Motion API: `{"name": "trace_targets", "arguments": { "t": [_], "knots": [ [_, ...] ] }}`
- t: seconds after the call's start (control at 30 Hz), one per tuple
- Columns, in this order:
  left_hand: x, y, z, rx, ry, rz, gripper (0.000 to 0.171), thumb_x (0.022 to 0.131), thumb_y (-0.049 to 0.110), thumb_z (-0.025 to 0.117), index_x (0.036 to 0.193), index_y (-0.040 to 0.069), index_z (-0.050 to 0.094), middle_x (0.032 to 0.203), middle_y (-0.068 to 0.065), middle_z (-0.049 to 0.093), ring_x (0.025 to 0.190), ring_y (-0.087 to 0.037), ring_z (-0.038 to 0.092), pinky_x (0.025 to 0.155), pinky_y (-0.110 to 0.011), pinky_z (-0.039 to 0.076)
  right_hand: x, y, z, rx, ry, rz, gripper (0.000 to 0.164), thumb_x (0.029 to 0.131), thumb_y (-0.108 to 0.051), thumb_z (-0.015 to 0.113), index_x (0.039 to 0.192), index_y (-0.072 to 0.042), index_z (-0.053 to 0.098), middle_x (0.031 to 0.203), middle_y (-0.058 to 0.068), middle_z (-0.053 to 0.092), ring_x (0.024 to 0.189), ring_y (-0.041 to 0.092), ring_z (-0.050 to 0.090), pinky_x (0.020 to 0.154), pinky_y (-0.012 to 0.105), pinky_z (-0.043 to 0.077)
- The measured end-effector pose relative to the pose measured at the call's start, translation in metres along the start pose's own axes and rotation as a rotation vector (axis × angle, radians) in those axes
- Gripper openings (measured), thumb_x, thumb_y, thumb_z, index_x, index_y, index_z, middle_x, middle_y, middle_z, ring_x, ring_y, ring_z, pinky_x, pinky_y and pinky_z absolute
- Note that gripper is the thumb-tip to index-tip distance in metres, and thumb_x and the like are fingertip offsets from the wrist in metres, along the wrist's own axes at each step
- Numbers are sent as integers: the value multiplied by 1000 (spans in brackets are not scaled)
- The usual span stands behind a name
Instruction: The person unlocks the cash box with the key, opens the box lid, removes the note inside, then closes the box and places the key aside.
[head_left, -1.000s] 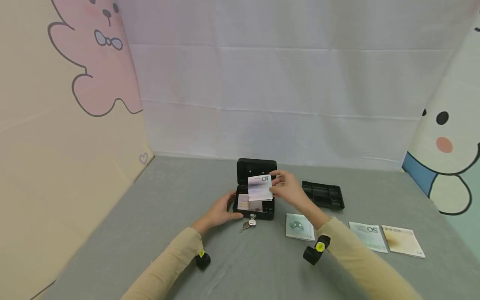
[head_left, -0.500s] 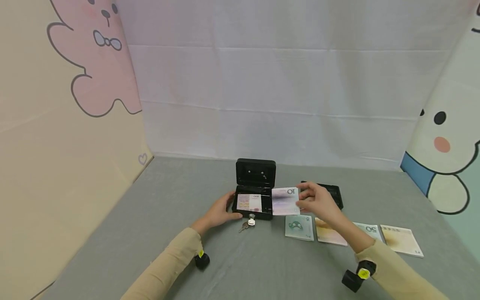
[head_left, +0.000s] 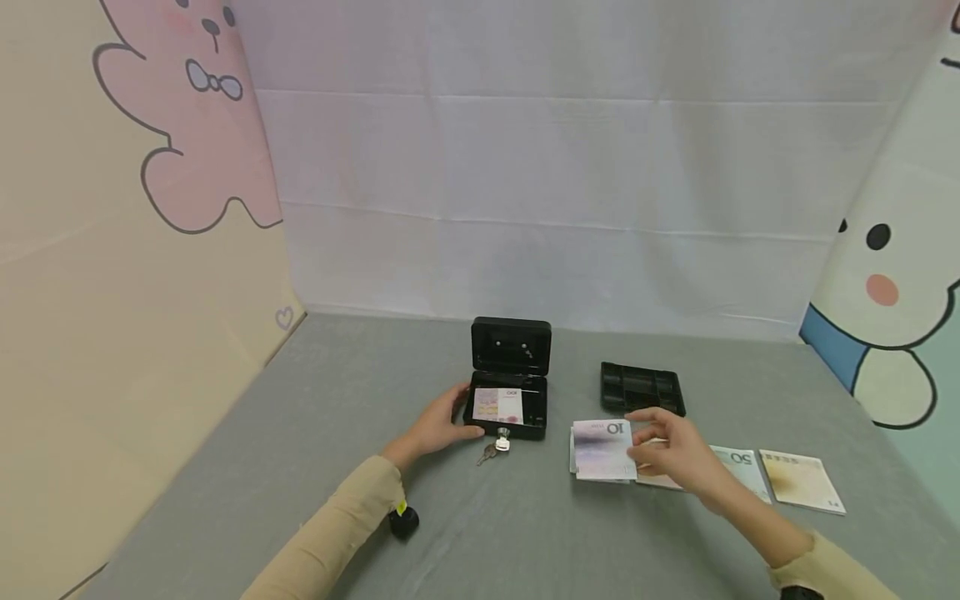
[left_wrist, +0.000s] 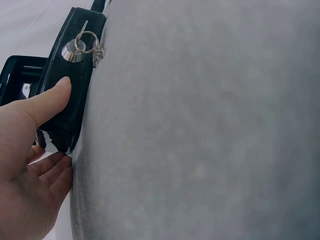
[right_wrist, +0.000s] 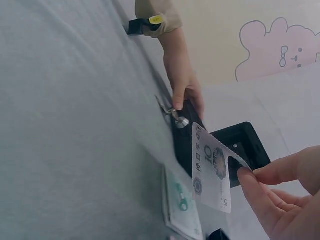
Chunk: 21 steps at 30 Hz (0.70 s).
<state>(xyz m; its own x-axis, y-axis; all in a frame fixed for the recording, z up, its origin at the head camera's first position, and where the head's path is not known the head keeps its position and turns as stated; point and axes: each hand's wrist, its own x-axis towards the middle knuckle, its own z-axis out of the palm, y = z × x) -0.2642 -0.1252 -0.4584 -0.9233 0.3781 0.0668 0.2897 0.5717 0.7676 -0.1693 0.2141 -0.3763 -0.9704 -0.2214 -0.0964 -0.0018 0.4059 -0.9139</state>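
A small black cash box [head_left: 512, 346] stands on the grey cloth with its lid raised. Inside it lies a pink 100 banknote bundle [head_left: 497, 405]. Keys on a ring [left_wrist: 87, 42] hang from the lock on its front. My left hand [head_left: 437, 422] holds the box's left front corner, thumb on the front face and fingers along the side. Between thumb and fingers, my right hand [head_left: 677, 457] pinches the edge of a purple 10 banknote [head_left: 603, 450]. That note hangs over a green banknote stack [right_wrist: 182, 202], mostly covering it in the head view.
A black compartment tray [head_left: 640, 385] lies right of the box. To the right, a green 50 note [head_left: 744, 468] and a yellowish note [head_left: 802, 482] lie in a row, with another note partly hidden behind my right hand. A white curtain [head_left: 555, 167] rises behind.
My right hand has carried the purple banknote out of the cash box, rightward and toward me, to above the green stack. My left hand stays on the box.
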Motion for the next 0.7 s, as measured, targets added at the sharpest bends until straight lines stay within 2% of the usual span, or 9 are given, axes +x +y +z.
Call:
{"name": "trace_targets", "arguments": {
  "t": [0.27, 0.7],
  "knots": [
    [-1, 1, 0, -8, 6, 14, 80, 75, 20, 75, 136, -6, 30, 136, -23, 39, 126, -33, 38, 104, -41, 34, -16, 20, 7, 74, -37, 124, 55, 80, -3, 63, 125, 15, 37, 86, 9, 58, 73, 16, 60, 61, 32, 56],
    [1, 0, 0, 1, 2, 7, 80, 75, 20, 75, 137, -5, 30, 135, -22, 40, 125, -32, 39, 103, -40, 35, -24, 44, 27, 69, -51, 161, 47, 78, 0, 65, 116, 16, 42, 78, 4, 59, 68, 17, 62, 56, 31, 56]
  ]
}}
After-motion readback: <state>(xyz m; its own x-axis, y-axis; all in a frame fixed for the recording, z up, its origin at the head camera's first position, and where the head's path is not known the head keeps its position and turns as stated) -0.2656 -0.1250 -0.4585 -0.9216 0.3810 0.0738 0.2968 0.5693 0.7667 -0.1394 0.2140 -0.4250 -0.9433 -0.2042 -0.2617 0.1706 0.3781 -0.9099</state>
